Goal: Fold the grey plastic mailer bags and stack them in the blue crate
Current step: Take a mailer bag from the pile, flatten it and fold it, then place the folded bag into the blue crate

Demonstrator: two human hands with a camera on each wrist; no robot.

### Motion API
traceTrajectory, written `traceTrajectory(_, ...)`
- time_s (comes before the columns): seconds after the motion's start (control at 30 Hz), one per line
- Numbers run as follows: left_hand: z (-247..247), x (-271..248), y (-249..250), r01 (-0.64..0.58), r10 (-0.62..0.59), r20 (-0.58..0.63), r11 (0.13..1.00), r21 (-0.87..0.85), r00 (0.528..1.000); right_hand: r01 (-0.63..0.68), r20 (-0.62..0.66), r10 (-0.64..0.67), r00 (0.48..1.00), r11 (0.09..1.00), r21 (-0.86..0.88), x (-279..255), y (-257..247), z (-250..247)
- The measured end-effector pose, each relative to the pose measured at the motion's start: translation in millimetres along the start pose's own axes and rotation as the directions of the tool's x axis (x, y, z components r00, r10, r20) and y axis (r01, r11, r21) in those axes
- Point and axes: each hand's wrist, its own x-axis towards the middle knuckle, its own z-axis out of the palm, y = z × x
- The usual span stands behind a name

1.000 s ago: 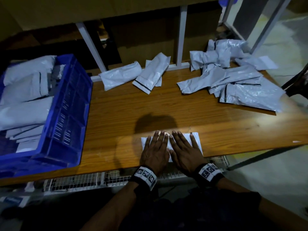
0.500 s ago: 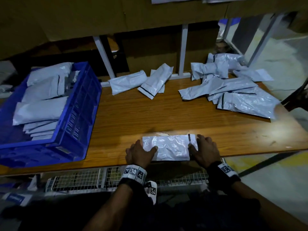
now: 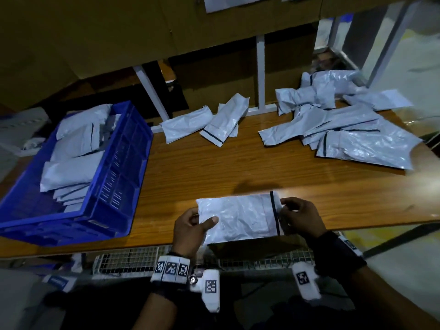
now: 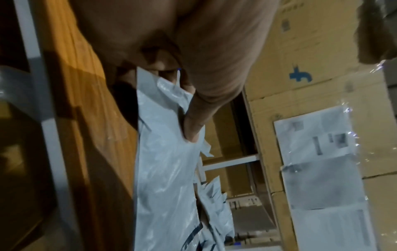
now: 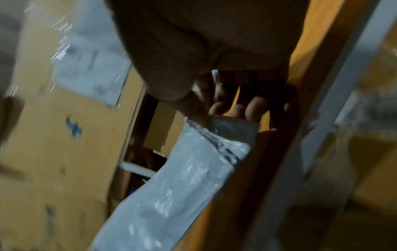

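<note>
I see a wood-grain table [image 3: 214, 172] with a ribbed blue crate [image 3: 119, 186] at its left, packed with flat folded mailers [image 3: 71, 172]. Far right lies a crumpled heap of glossy grey bags [image 3: 352, 139], and two more sit far centre. At the near edge, my left hand [image 3: 188, 229] pinches the wrinkled rectangular mailer bag [image 3: 240, 217] by its left end, while my right hand [image 3: 302, 217] pinches the black-striped right end.
</note>
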Motion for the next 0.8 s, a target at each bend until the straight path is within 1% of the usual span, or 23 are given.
traceTrajectory(0.07,-8.4,-10.8,11.1,-0.011,0.010,-0.010,0.998,-0.068,1.000,-0.072,0.111,0.046,0.993,0.966,0.248,-1.7,-13.2,0.8)
traceTrajectory(0.1,-13.1,-15.5,15.6,-0.009,0.007,-0.017,0.995,-0.103,1.000,-0.113,0.176,0.061,0.982,0.946,0.302,-3.3,-21.5,1.8)
traceTrajectory(0.2,-34.7,-26.5,23.5,-0.005,-0.004,-0.048,0.983,-0.183,0.999,-0.200,0.378,0.041,0.925,0.898,0.392,-14.5,-49.3,15.2)
traceTrajectory(0.27,-53.7,-32.7,26.6,-0.026,0.010,-0.075,0.978,-0.209,0.997,-0.208,0.444,0.011,0.896,0.894,0.397,-23.7,-65.7,32.6)
traceTrajectory(0.43,-119.4,-41.2,28.4,-0.087,0.052,-0.165,0.972,-0.218,0.985,-0.129,0.473,-0.041,0.880,0.938,0.321,-47.5,-106.5,90.3)
traceTrajectory(0.53,-171.0,-42.0,23.4,-0.126,0.076,-0.216,0.966,-0.227,0.973,-0.067,0.479,-0.077,0.874,0.959,0.276,-67.0,-132.4,130.7)
traceTrajectory(0.63,-230.7,-42.4,22.0,-0.182,0.112,-0.270,0.951,-0.249,0.956,0.002,0.483,-0.132,0.866,0.966,0.260,-86.4,-157.5,181.3)
traceTrajectory(0.7,-276.9,-42.4,27.4,-0.206,0.133,-0.269,0.942,-0.266,0.954,0.039,0.480,-0.157,0.863,0.968,0.248,-102.4,-177.5,219.1)
traceTrajectory(0.8,-347.7,-37.6,40.1,-0.245,0.182,-0.236,0.930,-0.272,0.955,0.076,0.500,-0.205,0.842,0.961,0.266,-125.5,-210.3,275.9)
